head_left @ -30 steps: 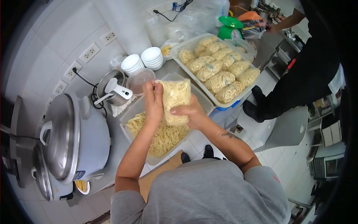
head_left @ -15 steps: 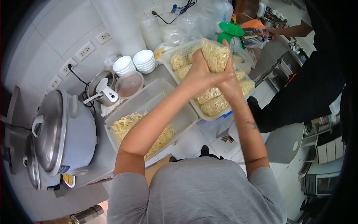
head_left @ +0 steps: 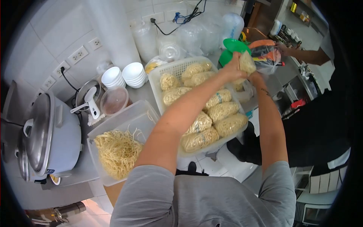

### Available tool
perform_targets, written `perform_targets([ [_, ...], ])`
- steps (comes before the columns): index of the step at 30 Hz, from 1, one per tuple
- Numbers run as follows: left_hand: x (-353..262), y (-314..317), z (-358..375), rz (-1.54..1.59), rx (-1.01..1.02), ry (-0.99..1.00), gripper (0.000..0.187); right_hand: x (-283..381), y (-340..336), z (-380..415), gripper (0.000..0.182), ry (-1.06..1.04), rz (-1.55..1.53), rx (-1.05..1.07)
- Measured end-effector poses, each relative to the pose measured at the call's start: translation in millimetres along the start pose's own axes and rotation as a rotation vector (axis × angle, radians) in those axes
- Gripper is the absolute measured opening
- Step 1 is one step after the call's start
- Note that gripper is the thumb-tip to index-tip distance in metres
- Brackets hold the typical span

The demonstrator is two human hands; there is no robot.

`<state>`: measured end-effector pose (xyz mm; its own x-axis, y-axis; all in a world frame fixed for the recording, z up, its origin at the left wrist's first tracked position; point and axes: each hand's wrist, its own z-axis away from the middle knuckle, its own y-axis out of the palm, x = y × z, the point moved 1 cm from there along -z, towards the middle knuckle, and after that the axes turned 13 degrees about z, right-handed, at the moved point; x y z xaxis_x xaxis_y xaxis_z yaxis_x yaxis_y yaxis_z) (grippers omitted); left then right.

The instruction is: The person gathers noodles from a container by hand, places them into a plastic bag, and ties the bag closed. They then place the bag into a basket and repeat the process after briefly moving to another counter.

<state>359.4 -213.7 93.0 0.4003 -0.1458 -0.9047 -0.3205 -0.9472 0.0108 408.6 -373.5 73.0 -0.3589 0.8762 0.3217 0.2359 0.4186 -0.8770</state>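
Observation:
A clear bag of noodles (head_left: pixel 247 62) is held up between my two hands, beyond the far right corner of the white basket (head_left: pixel 155 77). My left hand (head_left: pixel 232 69) grips the bag's left side. Lower on its right side, my right hand (head_left: pixel 256 78) is closed on it, fingers partly hidden. In the basket lie several bagged noodle portions (head_left: pixel 223 111). Just behind the hands stands a green scale (head_left: pixel 226 57), partly covered by the left hand. Loose noodles (head_left: pixel 118 153) fill part of a clear plastic tub (head_left: pixel 99 174) at the left.
A large rice cooker (head_left: pixel 64 130) stands at the far left. White bowls (head_left: pixel 134 74), a lidded tub (head_left: pixel 114 100) and a metal pot (head_left: pixel 81 99) with a white ladle line the wall. At the right, another person's arm (head_left: pixel 308 55) reaches toward a plastic bag (head_left: pixel 264 56).
Both hands have carried the bag of noodles rightward, from above the basket toward the scale. My view has shifted, and more of the basket and the loose noodles now shows.

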Motion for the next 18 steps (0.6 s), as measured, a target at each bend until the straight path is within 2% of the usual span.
perform_targets([
  [2, 21.6, -3.3, -11.6, -0.065, 0.090, -0.059, 0.083, -36.6, 25.1, -17.2, 0.036, 0.108, -0.113, 0.093],
  [4, 38.3, -3.3, -13.1, -0.197, 0.184, -0.122, 0.080, -76.2, 50.6, -42.8, 0.036, 0.272, -0.357, 0.225],
  [6, 48.9, -1.8, -10.8, -0.605, 0.247, 0.012, 0.076, -103.8, 71.8, -62.3, 0.035, 0.347, -0.627, 0.331],
  [7, 53.4, -1.6, -10.6, -0.813, 0.285, 0.081, 0.075, -103.7, 70.1, -70.4, 0.032, 0.259, -0.726, 0.390],
  [10, 64.3, 4.5, -13.8, -0.929, 0.257, 0.007, 0.072, -74.3, 60.0, -68.2, 0.027, 0.340, -1.092, 0.342],
  [11, 65.9, 6.0, -17.2, -0.958, 0.257, -0.101, 0.069, -54.1, 48.9, -64.4, 0.020, 0.352, -1.063, 0.271],
  [13, 67.2, 9.1, -29.3, -1.008, 0.250, -0.309, 0.064, -52.2, 53.7, -67.5, 0.016, 0.242, -1.055, 0.230],
  [16, 73.3, 4.7, -53.7, -0.910, 0.327, -0.595, 0.053, -44.7, 55.5, -65.5, 0.013, 0.163, -1.081, 0.151],
  [18, 104.3, 3.4, -69.2, -0.862, 0.319, -0.589, 0.045, -33.3, 52.8, -57.6, 0.011, 0.191, -1.116, 0.123],
])
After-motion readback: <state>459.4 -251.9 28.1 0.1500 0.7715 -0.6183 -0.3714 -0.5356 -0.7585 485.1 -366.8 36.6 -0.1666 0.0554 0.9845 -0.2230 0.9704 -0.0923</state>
